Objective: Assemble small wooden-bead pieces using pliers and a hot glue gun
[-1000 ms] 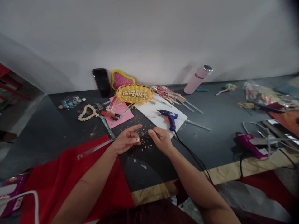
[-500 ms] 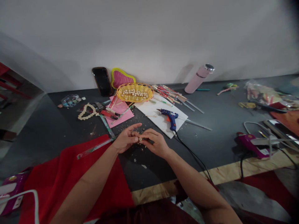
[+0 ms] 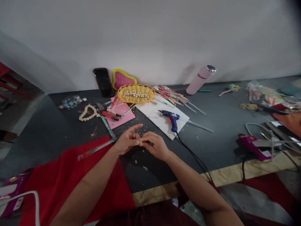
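Over the dark table [image 3: 150, 171], my left hand [image 3: 127, 140] and my right hand [image 3: 155, 144] meet at the fingertips. Between them they pinch a small pale piece [image 3: 140, 142], mostly covered by the fingers. The left index finger stretches out to the right above it. Behind the hands a yellow basket [image 3: 121, 96] holds several small pale pieces. A blue glue gun [image 3: 173, 120] lies on a white board [image 3: 150, 110] to the right. Left of the hands, red-handled pliers [image 3: 110, 115] rest partly on pink paper [image 3: 127, 118], beside a pale beaded loop [image 3: 82, 118].
A phone [image 3: 102, 82] and a pink bottle [image 3: 198, 80] lean by the wall. Wrapped sticks [image 3: 169, 94] lie behind the board. Red cloth [image 3: 94, 179] covers the front left. The glue gun's black cord [image 3: 194, 154] runs to the front edge; a purple power strip [image 3: 255, 147] sits right.
The fingertips have closed further around the small pale piece, which now shows less. My right hand has shifted very slightly; the objects around stay where they were.
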{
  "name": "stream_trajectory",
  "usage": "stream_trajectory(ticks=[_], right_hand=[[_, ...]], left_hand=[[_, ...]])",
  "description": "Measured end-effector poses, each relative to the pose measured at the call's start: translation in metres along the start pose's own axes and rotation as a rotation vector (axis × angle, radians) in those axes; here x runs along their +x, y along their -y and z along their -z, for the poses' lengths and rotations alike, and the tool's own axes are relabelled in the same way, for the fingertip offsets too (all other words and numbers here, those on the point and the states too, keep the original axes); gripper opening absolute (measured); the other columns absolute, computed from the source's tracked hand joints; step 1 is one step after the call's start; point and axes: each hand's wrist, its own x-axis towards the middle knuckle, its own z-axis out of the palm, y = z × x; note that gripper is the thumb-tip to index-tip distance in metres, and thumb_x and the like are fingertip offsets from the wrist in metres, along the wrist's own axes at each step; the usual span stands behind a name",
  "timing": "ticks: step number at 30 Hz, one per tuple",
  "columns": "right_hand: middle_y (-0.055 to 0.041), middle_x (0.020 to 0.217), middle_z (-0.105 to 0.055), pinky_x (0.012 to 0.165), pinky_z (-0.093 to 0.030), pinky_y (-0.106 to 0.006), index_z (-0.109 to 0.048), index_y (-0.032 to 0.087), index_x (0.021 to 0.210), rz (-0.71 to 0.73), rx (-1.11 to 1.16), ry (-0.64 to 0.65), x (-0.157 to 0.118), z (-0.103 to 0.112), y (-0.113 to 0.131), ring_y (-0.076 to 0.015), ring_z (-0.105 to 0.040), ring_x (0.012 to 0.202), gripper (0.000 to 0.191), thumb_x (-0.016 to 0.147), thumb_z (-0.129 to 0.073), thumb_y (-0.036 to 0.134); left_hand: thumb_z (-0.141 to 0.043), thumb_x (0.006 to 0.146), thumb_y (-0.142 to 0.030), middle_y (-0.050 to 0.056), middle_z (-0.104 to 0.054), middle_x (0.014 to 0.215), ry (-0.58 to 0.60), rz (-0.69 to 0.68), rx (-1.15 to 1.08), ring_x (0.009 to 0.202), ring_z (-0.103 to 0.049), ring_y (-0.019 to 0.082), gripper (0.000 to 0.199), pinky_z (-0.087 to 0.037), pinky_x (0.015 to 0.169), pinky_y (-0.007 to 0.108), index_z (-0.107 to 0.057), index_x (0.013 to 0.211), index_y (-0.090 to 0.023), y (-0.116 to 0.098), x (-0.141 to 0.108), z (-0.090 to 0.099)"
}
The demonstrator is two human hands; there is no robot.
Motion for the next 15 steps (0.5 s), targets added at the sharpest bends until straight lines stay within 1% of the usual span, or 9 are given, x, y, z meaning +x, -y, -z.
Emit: stream_trajectory(ticks=[5, 10, 15], right_hand=[[-0.0056, 0.083, -0.060, 0.071, -0.050, -0.029, -0.062, 0.020, 0.088, -0.008, -0.027, 0.000, -0.0015, -0.0015, -0.0016, -0.0152, -0.058, 0.079, 0.008, 0.085, -0.055, 0.023], [-0.0075, 0.090, -0.059, 0.074, -0.050, -0.030, -0.059, 0.019, 0.095, -0.017, -0.068, -0.022, -0.0042, -0.0008, -0.0075, -0.0163, -0.057, 0.085, 0.012, 0.084, -0.056, 0.021], [-0.0072, 0.090, -0.058, 0.072, -0.051, -0.030, -0.059, 0.020, 0.101, -0.001, -0.071, -0.049, -0.0040, 0.0002, -0.0075, -0.0162, -0.056, 0.084, 0.018, 0.083, -0.058, 0.019]], left_hand=[[-0.076, 0.060, -0.012, -0.005, -0.059, 0.064, -0.004, 0.008, -0.018, 0.057, -0.055, 0.007, 0.075, -0.041, 0.060, 0.018, -0.045, 0.127, -0.021, 0.0029, 0.0013, 0.0001], [-0.076, 0.062, -0.014, -0.003, -0.061, 0.067, -0.047, 0.004, -0.032, 0.060, -0.057, 0.008, 0.066, -0.042, 0.063, 0.020, -0.050, 0.122, -0.019, 0.0009, 0.0024, -0.0030], [-0.076, 0.063, -0.014, -0.001, -0.066, 0.070, -0.064, 0.008, -0.050, 0.062, -0.060, 0.011, 0.069, -0.043, 0.065, 0.022, -0.047, 0.125, -0.020, 0.0002, 0.0014, -0.0035]])
